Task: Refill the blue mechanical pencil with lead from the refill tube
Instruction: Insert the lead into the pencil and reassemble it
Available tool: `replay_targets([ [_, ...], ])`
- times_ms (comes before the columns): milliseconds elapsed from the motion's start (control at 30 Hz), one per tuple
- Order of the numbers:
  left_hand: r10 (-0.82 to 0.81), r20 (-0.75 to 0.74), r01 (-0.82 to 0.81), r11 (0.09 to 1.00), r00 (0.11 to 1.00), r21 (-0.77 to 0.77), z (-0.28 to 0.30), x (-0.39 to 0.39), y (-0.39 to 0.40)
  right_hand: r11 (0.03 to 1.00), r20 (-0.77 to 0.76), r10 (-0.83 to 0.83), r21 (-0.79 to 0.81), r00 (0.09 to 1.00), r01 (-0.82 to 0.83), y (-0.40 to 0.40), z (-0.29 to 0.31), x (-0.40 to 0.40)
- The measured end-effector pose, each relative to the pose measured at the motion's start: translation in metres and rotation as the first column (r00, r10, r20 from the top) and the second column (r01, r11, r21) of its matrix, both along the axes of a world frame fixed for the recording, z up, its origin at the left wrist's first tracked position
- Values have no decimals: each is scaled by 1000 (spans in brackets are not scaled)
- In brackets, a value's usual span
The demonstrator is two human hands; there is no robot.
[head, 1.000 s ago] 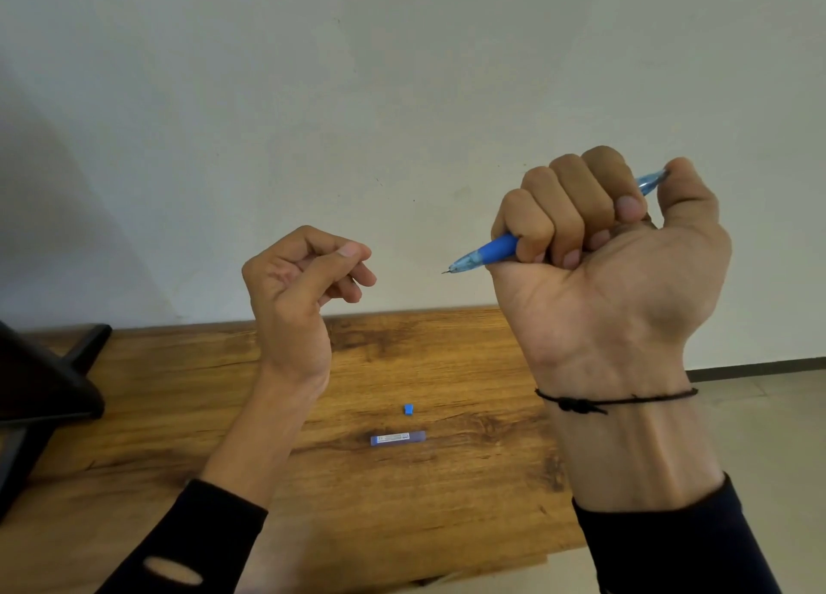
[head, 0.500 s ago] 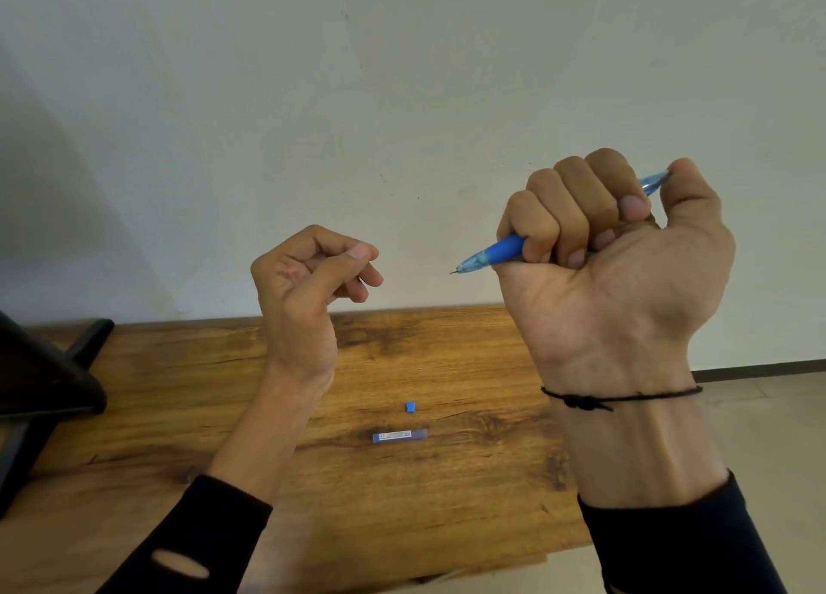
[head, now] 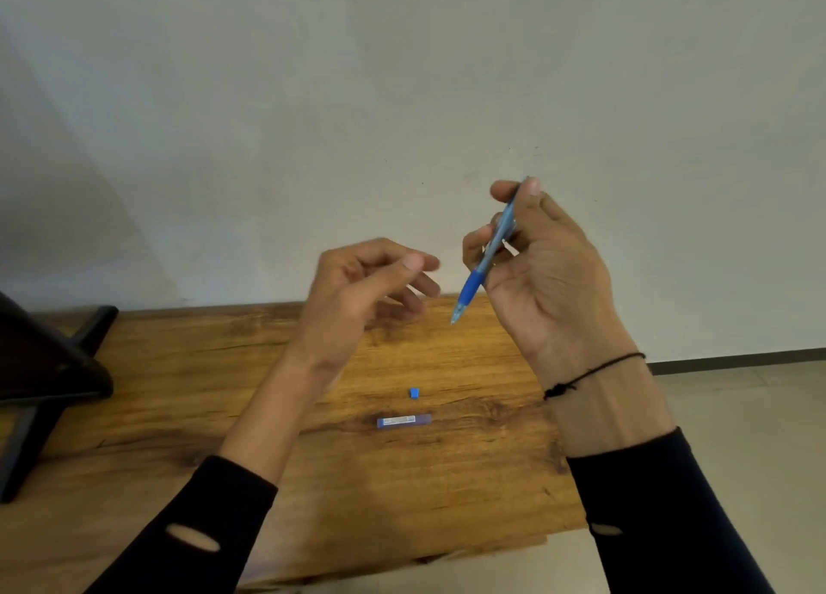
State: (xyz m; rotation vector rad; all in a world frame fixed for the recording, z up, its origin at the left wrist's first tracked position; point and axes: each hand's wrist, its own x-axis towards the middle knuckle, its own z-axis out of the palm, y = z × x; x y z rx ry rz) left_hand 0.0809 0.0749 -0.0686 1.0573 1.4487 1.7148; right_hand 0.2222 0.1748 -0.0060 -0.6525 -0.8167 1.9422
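Note:
My right hand [head: 543,276] holds the blue mechanical pencil [head: 485,258] above the table, tip pointing down and to the left, thumb on its top end. My left hand [head: 357,289] hovers just left of the pencil tip with its fingers loosely apart and nothing in it. The blue lead refill tube [head: 403,421] lies flat on the wooden table [head: 187,396] below both hands. A small blue cap [head: 414,392] sits on the table just behind the tube.
A black stand [head: 40,370] sits at the table's left end. A plain white wall rises behind the table. The table's right edge [head: 572,495] drops off to a light floor [head: 737,414].
My right hand has opened from a fist grip to a finger grip and swung the pencil from nearly level to steeply tip-down. My left hand has moved right and uncurled its fingers.

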Motion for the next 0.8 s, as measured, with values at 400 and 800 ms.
replay_targets([
  [400, -89, -78, 55, 933, 993, -357, -42, 10, 10, 919, 705, -89, 331, 704, -215, 14, -65, -8],
  [800, -562, -668, -220, 662, 487, -717, -80, 4, -4, 774, 959, -284, 221, -12, -594, 25, -153, -5],
])
